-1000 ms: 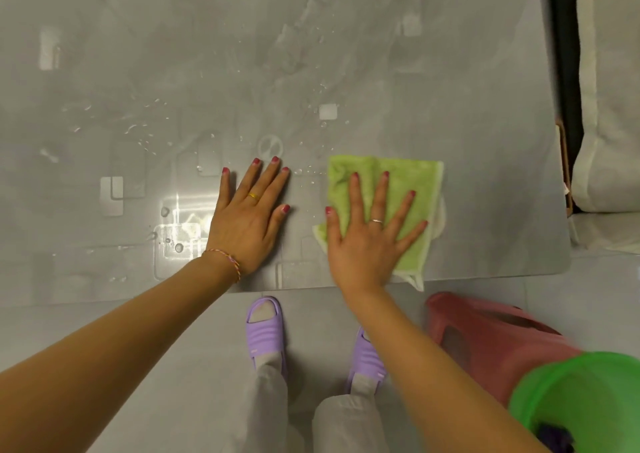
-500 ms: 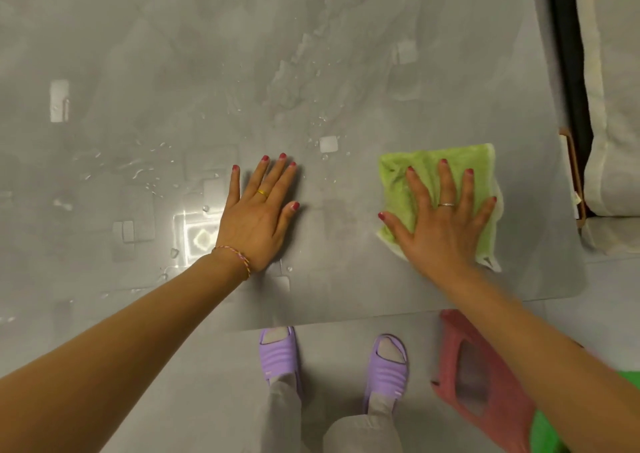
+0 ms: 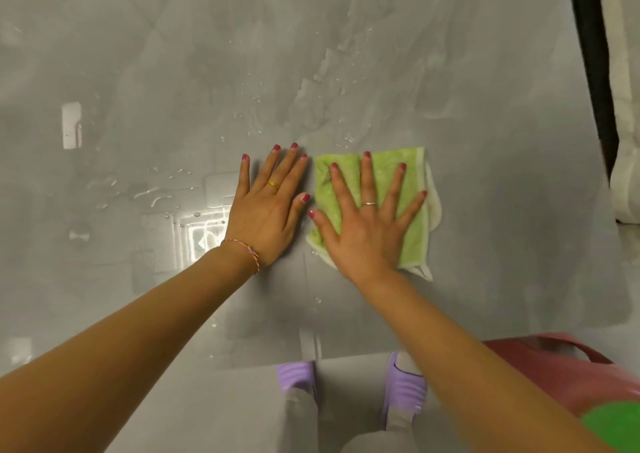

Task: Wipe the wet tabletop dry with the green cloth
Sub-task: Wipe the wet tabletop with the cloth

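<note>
The right hand [image 3: 367,231] lay palm down on the green cloth [image 3: 412,207], its fingers [image 3: 369,179] straight and spread, pressing the cloth flat against the grey surface [image 3: 502,175]. A thin ring sat on one finger of this hand. The cloth was folded into a rough rectangle with a pale edge showing along its right and lower sides, and it rested near the middle of the surface, somewhat toward the near edge. Just beside it, the left hand [image 3: 266,217] also lay palm down on the bare surface, fingers straight and only slightly fanned, holding nothing; the thumb tips of the two hands were close together but apart. The left hand bore a gold ring [image 3: 273,184], and a braided bracelet [image 3: 247,252] circled its wrist.

Water droplets [image 3: 159,189] and short streaks stood on the surface to the left of the left hand, and more droplets were scattered beyond both hands. A bright reflection of a light [image 3: 201,234] showed on the glossy surface beside the left wrist.

Below the near edge of the surface, two purple slippers [image 3: 405,390] were visible on the floor. To the right of them stood a pink plastic stool [image 3: 554,369], and a blurred green object [image 3: 613,425] filled the lower right corner. A pale cushioned item [image 3: 627,106] ran along the right border of the view.
</note>
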